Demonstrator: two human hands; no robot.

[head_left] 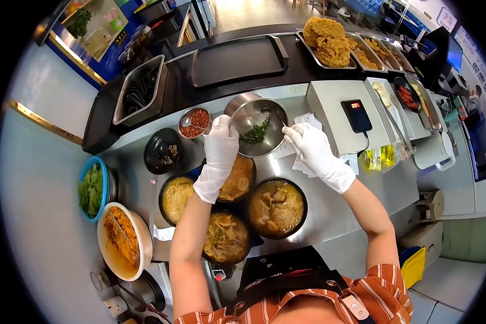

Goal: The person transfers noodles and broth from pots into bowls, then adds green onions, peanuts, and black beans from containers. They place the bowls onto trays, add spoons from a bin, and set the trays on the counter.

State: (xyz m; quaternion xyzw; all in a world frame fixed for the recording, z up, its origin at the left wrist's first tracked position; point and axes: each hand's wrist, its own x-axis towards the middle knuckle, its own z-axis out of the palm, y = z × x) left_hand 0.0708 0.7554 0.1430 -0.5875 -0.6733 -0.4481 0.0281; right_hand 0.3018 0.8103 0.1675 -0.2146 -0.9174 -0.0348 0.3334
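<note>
In white gloves, both my hands are at a steel bowl (274,141) of chopped green herbs (255,131), tilted toward me. My left hand (221,141) is closed on its left rim. At the right rim, my right hand (309,144) has its fingers pinched together; a thin bright sliver shows at the fingertips, but I cannot tell what it is. Below the bowl are black bowls of noodle soup: one (237,181) partly behind my left hand, one (277,208) to the right, one (225,237) nearer me and a paler one (176,198) at left.
A small bowl of peanuts (194,123) with a spoon and a black bowl (162,151) stand left. Further left are a blue basket of greens (92,189) and a bowl of orange shreds (121,237). A black tray (237,60), fried food (329,43) and a digital scale (356,116) lie beyond.
</note>
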